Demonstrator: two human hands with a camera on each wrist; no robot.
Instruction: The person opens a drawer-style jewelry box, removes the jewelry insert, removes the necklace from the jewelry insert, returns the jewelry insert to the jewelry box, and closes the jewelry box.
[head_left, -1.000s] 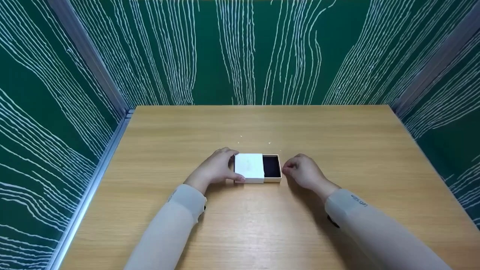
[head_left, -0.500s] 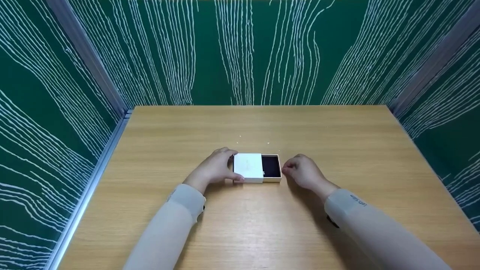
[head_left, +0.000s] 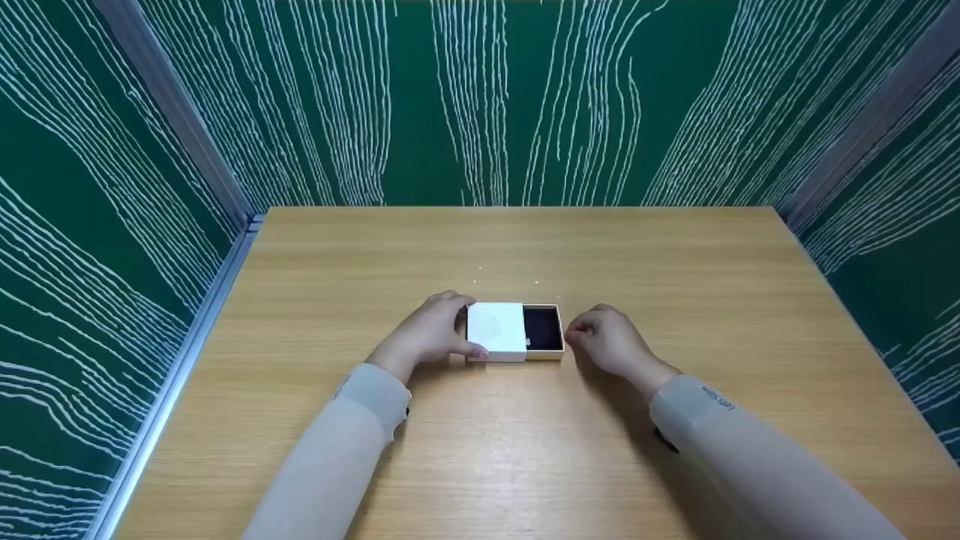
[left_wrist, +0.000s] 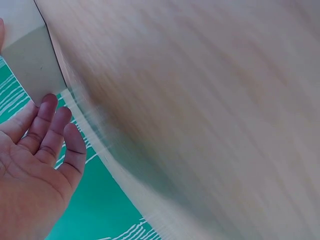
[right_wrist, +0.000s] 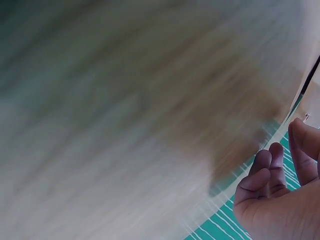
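Left hand (head_left: 429, 334) fingers gripping white sleeve (head_left: 496, 331) as before, right hand (head_left: 609, 341) fingers loosely curled, drawer (head_left: 543, 331) slightly further in

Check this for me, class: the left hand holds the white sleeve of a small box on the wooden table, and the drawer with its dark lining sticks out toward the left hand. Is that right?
Not quite. The left hand does hold the white sleeve on the wooden table, but the drawer with its dark lining sticks out on the other side, toward the right hand. The head view shows this.
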